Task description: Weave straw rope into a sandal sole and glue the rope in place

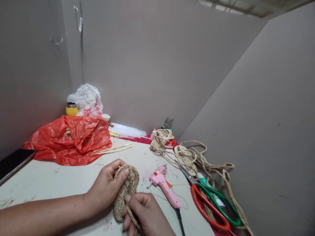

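Observation:
A sole-shaped piece of coiled, braided straw cord (128,183) is held upright over the white table. My left hand (107,183) grips its upper left edge, thumb across the near face. Low on its right side, my right hand (145,209) pinches a loose length of braided cord (132,214) between thumb and fingers, close against the piece. To the right of my hands lies a pink hot glue gun (164,188) with a black cable. Scissors (209,200) with one red and one green handle rest farther right.
Bundles of braided cord (161,141) and a second coiled sole (185,159) lie at the right back. A red plastic bag (71,141) holds straw strips at left, beside a phone (14,164). Glue sticks (128,130) lie along the grey wall. A yellow jar (71,109) stands behind.

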The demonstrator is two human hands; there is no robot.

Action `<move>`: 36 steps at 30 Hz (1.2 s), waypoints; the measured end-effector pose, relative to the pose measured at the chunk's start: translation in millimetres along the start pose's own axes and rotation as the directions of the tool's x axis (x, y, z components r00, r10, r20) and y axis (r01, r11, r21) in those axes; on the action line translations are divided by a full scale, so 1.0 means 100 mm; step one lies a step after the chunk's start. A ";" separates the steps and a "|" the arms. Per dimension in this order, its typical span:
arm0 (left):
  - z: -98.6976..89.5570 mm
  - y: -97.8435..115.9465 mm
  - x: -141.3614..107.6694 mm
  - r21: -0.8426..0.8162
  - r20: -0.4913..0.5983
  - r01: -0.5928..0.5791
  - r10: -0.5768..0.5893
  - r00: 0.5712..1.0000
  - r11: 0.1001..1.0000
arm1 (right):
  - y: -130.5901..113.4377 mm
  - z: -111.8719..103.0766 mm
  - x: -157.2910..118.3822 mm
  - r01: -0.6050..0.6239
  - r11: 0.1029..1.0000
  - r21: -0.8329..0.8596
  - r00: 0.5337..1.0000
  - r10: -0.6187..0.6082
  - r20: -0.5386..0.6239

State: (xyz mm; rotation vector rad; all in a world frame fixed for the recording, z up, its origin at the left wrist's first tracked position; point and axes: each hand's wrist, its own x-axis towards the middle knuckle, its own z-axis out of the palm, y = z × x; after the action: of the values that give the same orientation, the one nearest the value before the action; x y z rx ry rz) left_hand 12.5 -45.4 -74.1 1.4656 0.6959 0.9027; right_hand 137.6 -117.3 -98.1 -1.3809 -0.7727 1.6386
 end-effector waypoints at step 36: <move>-0.07 0.01 0.03 0.308 0.107 -0.122 0.093 0.990 0.944 | 0.01 -0.03 0.00 0.001 1.000 -0.030 1.000 -0.002 -0.006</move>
State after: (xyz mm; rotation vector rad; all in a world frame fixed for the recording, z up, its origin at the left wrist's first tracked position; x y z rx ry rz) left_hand 8.1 -39.8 -72.7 1.8321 0.7204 0.8283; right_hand 140.7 -117.5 -99.7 -1.4050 -0.7980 1.6274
